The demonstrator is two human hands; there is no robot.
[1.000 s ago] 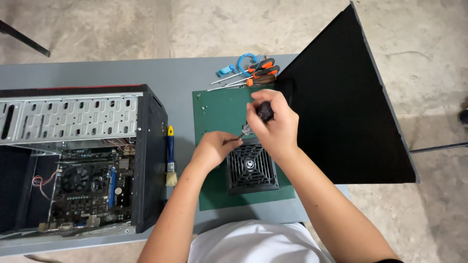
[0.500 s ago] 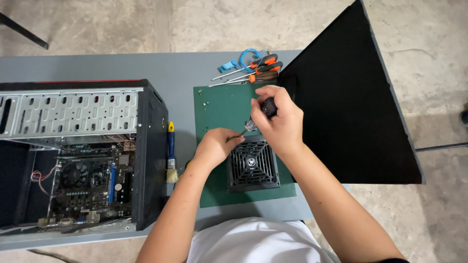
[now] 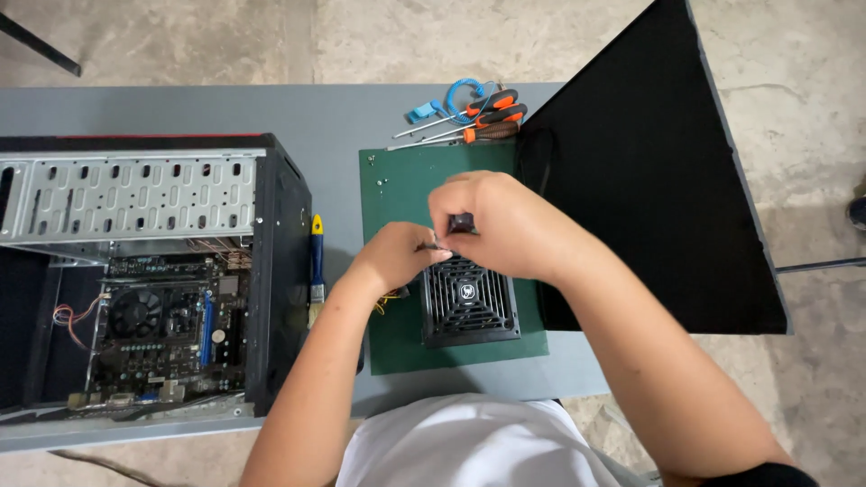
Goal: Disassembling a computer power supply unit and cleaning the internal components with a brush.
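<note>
Screwdriver (image 3: 462, 222) mostly hidden in right hand (image 3: 501, 225)

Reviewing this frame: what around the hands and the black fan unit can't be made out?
All in the head view:
- The dark tool's tip: the right hand covers all but its handle top.
- What the left hand pinches: too small, hidden by fingers.
- The far edge of the black fan unit: under both hands.
- Part of the green mat: beneath the black side panel.

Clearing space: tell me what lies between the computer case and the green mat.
In the head view, a yellow-handled brush lies on the grey table between computer case and green mat.
</note>
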